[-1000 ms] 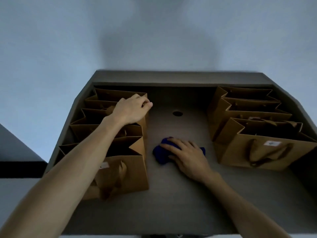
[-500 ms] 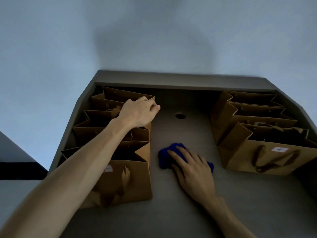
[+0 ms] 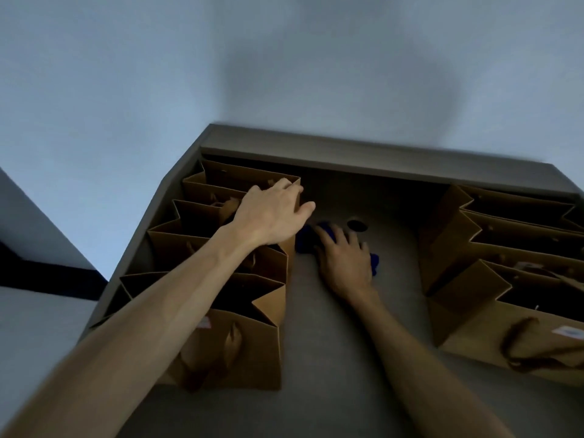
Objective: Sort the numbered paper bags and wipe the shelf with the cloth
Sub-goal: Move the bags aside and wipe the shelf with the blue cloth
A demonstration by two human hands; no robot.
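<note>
**Cloth under my right hand, back of the shelf lying ahead of the fingers**

Taking the dark cable hole (image 3: 357, 225) in the shelf (image 3: 331, 343) as my landmark and going left to right: well left of the hole, the left row of paper bags (image 3: 246, 349) is standing in a file running front to back. My left hand (image 3: 271, 213) is resting on the rim of the rearmost bags there, fingers (image 3: 286, 186) loosely curled over the edge; whether they are truly gripping it, I cannot tell.

Just left of and in front of the hole, my right hand (image 3: 343, 260) is pressing the blue cloth (image 3: 308, 237) flat, fingers spread and straight, not clutching. The cloth is showing past the fingertips on the side toward the left row and again at the hand's right edge.

The fingers are pointing toward the back wall, so I judge the unwiped strip lies straight ahead, past the hole; the right hand is plainly the nearer one.

Well right of the hole, the right row of bags (image 3: 505, 279) is standing apart from both hands.
</note>
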